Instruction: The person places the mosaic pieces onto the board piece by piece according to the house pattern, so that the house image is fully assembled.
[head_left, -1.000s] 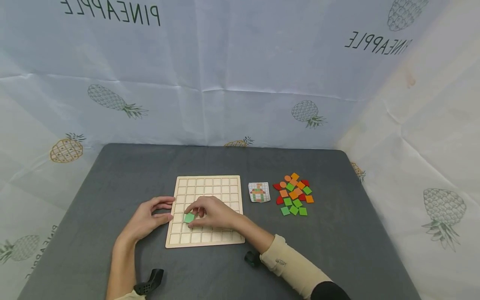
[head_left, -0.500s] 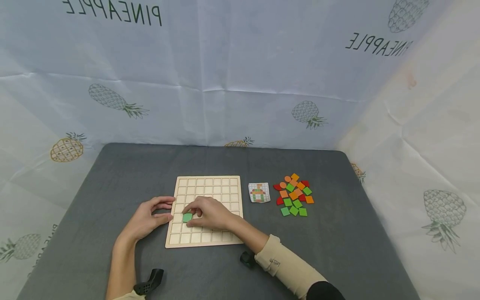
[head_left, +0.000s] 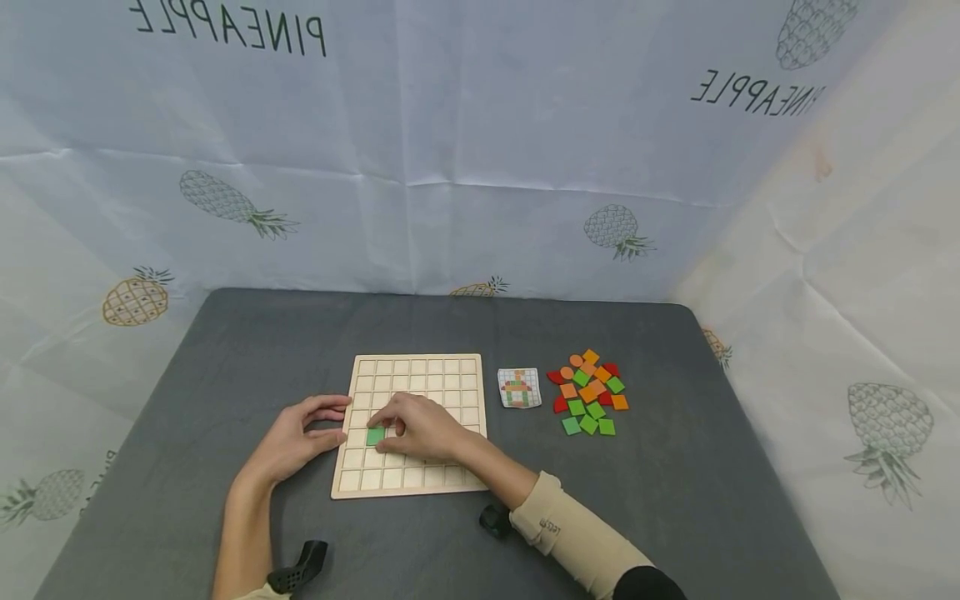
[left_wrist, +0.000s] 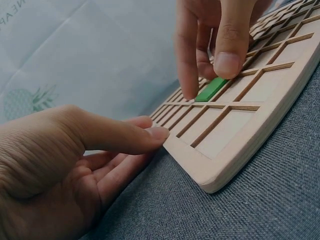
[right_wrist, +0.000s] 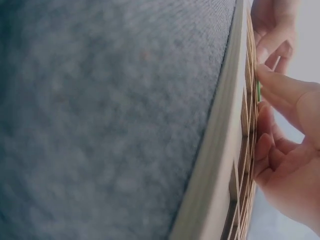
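The wooden grid board [head_left: 442, 477] lies on the grey table. My right hand [head_left: 422, 427] is over the board's left part. Its thumb and forefinger pinch a green square tile [head_left: 375, 437]. In the left wrist view the green tile [left_wrist: 211, 90] lies flat, low among the grid ridges; whether it is fully inside one cell I cannot tell. Only a thin green edge of the tile [right_wrist: 258, 91] shows in the right wrist view. My left hand [head_left: 288, 437] rests its thumb and fingertips against the board's left edge, thumb nearer me.
A small pattern card [head_left: 519, 388] with a coloured figure lies right of the board. Further right is a loose pile of tiles [head_left: 588, 392]: green and orange squares, orange discs, red rounded pieces. A patterned cloth [head_left: 450, 125] hangs behind the table.
My right hand has shifted slightly left with the green tile, which now lies straighter with the grid. The left hand has stayed at the board's edge.
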